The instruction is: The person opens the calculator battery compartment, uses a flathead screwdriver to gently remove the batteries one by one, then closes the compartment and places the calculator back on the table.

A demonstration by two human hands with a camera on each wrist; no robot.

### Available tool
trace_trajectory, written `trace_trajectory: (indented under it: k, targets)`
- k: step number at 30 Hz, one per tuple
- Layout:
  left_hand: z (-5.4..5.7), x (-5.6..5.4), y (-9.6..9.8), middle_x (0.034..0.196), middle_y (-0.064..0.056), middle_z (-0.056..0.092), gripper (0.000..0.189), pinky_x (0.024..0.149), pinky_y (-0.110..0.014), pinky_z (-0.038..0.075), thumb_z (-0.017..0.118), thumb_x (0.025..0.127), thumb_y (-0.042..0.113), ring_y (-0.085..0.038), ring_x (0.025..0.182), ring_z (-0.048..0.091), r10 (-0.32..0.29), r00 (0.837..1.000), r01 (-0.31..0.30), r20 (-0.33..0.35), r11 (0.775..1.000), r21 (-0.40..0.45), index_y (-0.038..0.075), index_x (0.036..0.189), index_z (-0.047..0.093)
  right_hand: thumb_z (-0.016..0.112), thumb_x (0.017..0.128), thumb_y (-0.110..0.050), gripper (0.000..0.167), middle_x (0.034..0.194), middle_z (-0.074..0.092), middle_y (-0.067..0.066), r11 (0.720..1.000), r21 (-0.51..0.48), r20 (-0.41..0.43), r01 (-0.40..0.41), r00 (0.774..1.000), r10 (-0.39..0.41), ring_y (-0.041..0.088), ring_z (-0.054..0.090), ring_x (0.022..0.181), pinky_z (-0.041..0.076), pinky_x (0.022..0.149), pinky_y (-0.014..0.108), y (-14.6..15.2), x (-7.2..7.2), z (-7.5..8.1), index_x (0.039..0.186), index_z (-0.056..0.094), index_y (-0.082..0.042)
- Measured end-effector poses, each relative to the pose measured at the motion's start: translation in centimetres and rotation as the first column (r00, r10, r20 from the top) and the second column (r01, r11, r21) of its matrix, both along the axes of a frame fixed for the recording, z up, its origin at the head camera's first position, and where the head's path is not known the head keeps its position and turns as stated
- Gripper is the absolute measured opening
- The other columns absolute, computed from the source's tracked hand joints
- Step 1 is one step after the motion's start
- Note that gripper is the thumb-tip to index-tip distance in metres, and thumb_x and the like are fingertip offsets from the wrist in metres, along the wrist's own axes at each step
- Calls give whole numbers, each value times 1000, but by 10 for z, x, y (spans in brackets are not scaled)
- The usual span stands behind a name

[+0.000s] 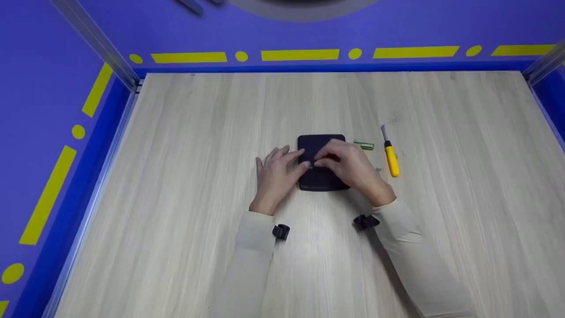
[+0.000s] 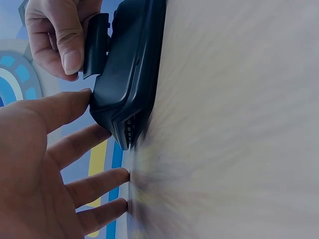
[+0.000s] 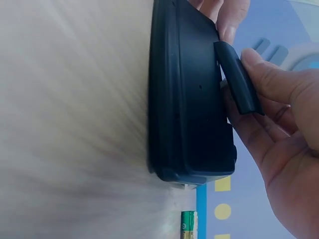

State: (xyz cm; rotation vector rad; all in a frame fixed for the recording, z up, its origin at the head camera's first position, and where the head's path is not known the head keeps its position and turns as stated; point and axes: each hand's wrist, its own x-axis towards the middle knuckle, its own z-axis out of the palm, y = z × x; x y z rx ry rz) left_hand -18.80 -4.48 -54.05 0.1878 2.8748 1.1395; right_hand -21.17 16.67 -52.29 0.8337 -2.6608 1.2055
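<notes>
A black boxy device (image 1: 324,181) lies on the table with both hands at it. My right hand (image 1: 353,165) pinches a small black curved cover, probably a battery cover (image 3: 239,79), between thumb and fingers. In the right wrist view the cover is tilted above the upper face of the device (image 3: 199,119). My left hand (image 1: 278,174) is at the device's left side, with straight, spread fingers. Its thumb and index finger are right at the device's edge, seen in the left wrist view, and the other fingertips reach down to the table.
Just right of the device lies a green battery (image 1: 364,145). A screwdriver with a yellow handle (image 1: 391,160) lies further right, its tip pointing to the back. The wooden table (image 1: 198,198) ends at blue panels (image 1: 300,35) with yellow marks at the back and left.
</notes>
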Motion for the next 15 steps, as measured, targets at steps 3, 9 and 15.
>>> trace_trajectory:
  k: [3,9,15]
  targets:
    - [0,0,0,157,-14,54,49,122,-73,6,67,102,47,-38,153,37,3,1000,-3,2,1000,-1,23,144,69,81,93,-7,3,96,74,2,1000,10,7,5,1000,-5,18,70,91,59,83,37,0,-1,-1,95,80,-9]
    - [-1,0,0,157,-13,54,48,123,-73,6,68,102,47,-38,153,37,13,1000,-13,-2,1000,5,24,144,69,80,93,-5,4,94,75,3,999,34,-49,-14,999,15,19,72,90,60,81,37,0,-1,-1,95,80,-8]
    - [-1,1,1,157,-13,54,48,123,-73,6,68,102,46,-37,153,38,14,1000,-14,-2,1000,0,23,144,69,81,93,-4,4,94,77,5,999,43,-105,-34,994,38,22,74,90,61,81,39,0,-1,-3,96,81,-6]
